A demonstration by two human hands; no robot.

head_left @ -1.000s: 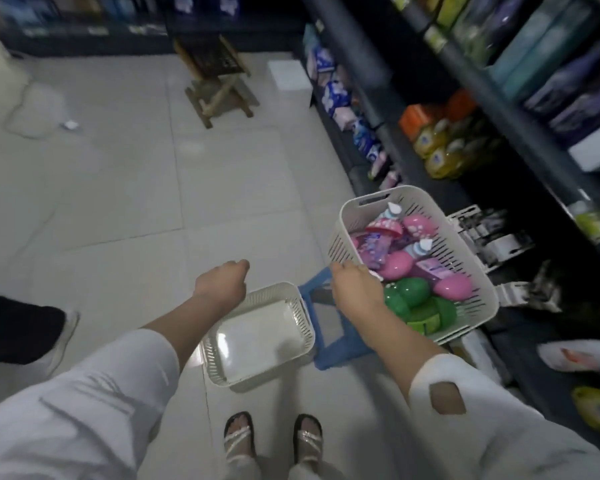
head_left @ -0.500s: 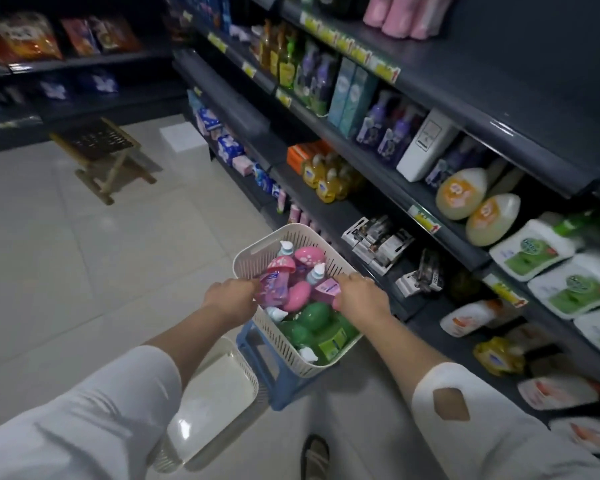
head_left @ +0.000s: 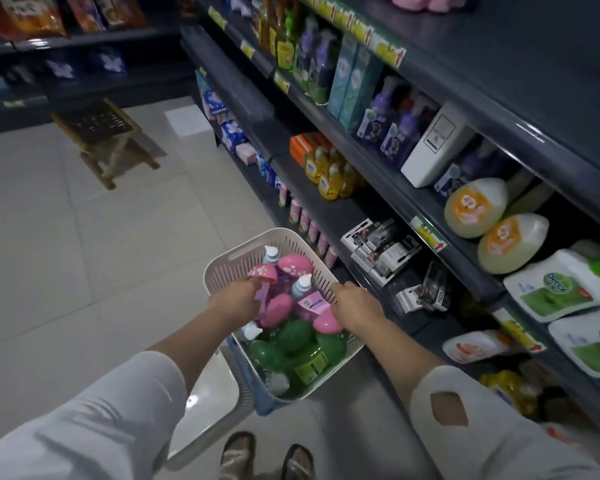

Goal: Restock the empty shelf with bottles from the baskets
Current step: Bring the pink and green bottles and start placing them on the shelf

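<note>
- Far left of the floor: wooden stool (head_left: 104, 140), well apart from the work.
- Lower left of the floor, just beside the feet: empty basket (head_left: 205, 407), nothing in it; probably one load already shelved.
- Clenches the left hand (head_left: 232, 301) on the left rim of the full basket (head_left: 243, 252), fingertips touching a pink cap.
- Keeps all the stock inside that basket: pink bottles (head_left: 293, 266) toward the far end, green bottles (head_left: 298, 342) toward the near end.
- Holds it tilted over a blue stool (head_left: 246, 379); cannot tell whether resting there or lifted clear.
- Grasps the right rim with the right hand (head_left: 355, 308), fingers curled over the edge.
- Right of the basket: shelf (head_left: 333, 220) with a bare dark stretch between the yellow bottles (head_left: 328, 176) and the black packs (head_left: 383, 245), likely the gap to fill.
- Shows none of these pink or green bottles on that stretch yet; leaves this whole basket still to be placed.
</note>
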